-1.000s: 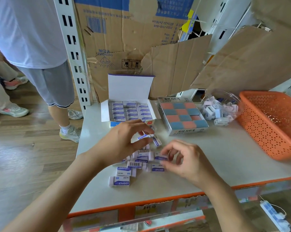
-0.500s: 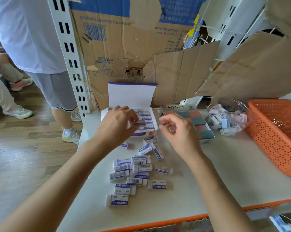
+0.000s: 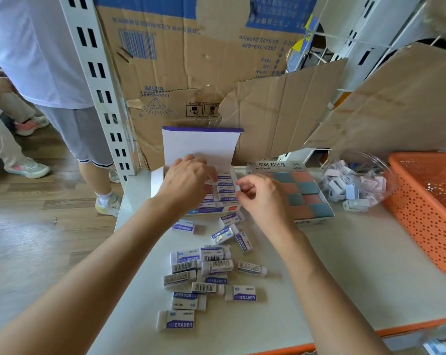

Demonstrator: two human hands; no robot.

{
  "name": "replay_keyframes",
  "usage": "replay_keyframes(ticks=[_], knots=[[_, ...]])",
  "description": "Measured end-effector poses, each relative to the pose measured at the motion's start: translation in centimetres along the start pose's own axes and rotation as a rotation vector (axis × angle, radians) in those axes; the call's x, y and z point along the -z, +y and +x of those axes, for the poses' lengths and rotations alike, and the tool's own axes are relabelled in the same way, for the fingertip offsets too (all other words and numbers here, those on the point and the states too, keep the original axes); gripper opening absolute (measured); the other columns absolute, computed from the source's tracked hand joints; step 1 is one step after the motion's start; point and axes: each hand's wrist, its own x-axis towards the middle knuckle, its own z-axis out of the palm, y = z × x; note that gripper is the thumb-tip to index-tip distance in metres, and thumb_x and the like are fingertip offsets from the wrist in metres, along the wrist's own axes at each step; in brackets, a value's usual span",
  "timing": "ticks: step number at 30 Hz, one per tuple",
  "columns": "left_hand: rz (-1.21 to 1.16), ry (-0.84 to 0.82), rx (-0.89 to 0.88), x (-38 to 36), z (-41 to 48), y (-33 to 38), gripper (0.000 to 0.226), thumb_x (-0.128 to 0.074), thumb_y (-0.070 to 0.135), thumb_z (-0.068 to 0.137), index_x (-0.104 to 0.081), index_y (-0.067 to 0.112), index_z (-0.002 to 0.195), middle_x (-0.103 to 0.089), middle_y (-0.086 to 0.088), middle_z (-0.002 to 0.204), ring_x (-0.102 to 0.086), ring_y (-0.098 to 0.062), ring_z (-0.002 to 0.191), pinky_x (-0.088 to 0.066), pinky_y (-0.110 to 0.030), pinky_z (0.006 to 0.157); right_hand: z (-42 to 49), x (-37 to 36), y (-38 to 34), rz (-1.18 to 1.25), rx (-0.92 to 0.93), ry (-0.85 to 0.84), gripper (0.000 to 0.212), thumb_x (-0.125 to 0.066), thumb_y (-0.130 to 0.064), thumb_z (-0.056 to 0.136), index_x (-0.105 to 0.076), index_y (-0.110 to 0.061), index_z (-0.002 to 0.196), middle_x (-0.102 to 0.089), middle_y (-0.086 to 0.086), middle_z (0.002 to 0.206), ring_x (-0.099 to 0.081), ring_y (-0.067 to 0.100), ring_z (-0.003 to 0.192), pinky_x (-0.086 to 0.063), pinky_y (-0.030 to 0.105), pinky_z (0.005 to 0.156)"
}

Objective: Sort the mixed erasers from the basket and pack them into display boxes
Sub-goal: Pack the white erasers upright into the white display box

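Note:
A white display box (image 3: 202,147) with a purple-edged lid stands open at the table's back, rows of white-and-purple erasers (image 3: 225,187) inside. My left hand (image 3: 188,181) lies palm down over the box, its fingertips down among those rows and hiding whatever they hold. At the box's right edge my right hand (image 3: 264,198) is curled, a small white eraser pinched at its fingertips. Several loose white "ERASER" blocks (image 3: 211,265) are scattered on the table in front of the box, between my forearms.
A second box of orange and blue erasers (image 3: 307,198) sits right of the white one. Beyond it are a clear container of small pale erasers (image 3: 357,184) and an orange perforated basket (image 3: 426,206). Cardboard sheets (image 3: 191,60) back the table. A person (image 3: 37,60) stands at left.
Both hands rose from the loose pile to the white box. My left hand went from above the box's front to down among the rows. The camera moved closer.

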Motion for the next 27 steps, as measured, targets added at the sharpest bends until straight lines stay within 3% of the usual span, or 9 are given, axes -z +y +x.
replay_keyframes(ticks=[6,16,18,22,25,27], knots=[[-0.004,0.065,0.050,-0.1,0.2,-0.5,0.026,-0.064,0.023,0.084,-0.064,0.017,0.110,-0.060,-0.001,0.116,-0.048,-0.019,0.111,-0.036,-0.029,0.092,0.0,-0.3,0.2,0.024,-0.002,0.010,0.018,-0.068,-0.006,0.080,-0.071,-0.007,0.098,-0.071,0.005,0.089,-0.062,0.011,0.075,-0.052,0.021,0.072],[0.065,0.078,0.087,0.1,-0.7,0.2,0.027,-0.056,0.024,0.090,-0.060,0.021,0.116,-0.058,-0.002,0.117,-0.049,-0.021,0.106,-0.034,-0.030,0.086,-0.4,0.3,-0.2,-0.022,0.055,-0.020,0.016,-0.066,-0.007,0.083,-0.071,-0.005,0.098,-0.069,0.007,0.093,-0.056,0.009,0.074,-0.049,0.020,0.069],[0.007,0.085,0.049,0.5,-1.4,0.4,0.028,-0.054,0.026,0.091,-0.059,0.020,0.118,-0.058,-0.003,0.117,-0.050,-0.021,0.104,-0.035,-0.029,0.084,-0.9,1.0,-0.4,-0.019,0.081,-0.029,0.012,-0.065,-0.009,0.084,-0.070,-0.006,0.095,-0.065,0.005,0.091,-0.057,0.011,0.072,-0.052,0.027,0.066],[-0.126,0.012,-0.178,1.2,-4.1,0.3,0.032,-0.056,0.028,0.089,-0.058,0.020,0.121,-0.059,0.000,0.118,-0.053,-0.017,0.104,-0.041,-0.030,0.089,-3.8,3.2,-1.0,0.042,0.165,-0.060,0.006,-0.064,-0.018,0.084,-0.069,-0.014,0.084,-0.065,-0.006,0.080,-0.057,0.007,0.066,-0.051,0.027,0.059],[-0.164,-0.039,-0.325,1.2,-6.3,0.5,0.033,-0.054,0.033,0.088,-0.060,0.022,0.119,-0.061,0.003,0.116,-0.055,-0.014,0.105,-0.043,-0.028,0.091,-7.1,4.6,-1.4,0.121,0.200,-0.135,0.019,-0.056,-0.033,0.083,-0.067,-0.018,0.078,-0.063,-0.013,0.075,-0.059,0.006,0.064,-0.051,0.028,0.057],[-0.162,-0.051,-0.346,1.1,-7.4,0.7,0.040,-0.043,0.041,0.088,-0.060,0.023,0.118,-0.062,0.005,0.114,-0.056,-0.015,0.103,-0.048,-0.034,0.089,-9.0,5.3,-1.4,0.134,0.184,-0.225,0.025,-0.055,-0.040,0.081,-0.068,-0.020,0.078,-0.060,-0.018,0.074,-0.059,0.004,0.065,-0.049,0.022,0.059]])
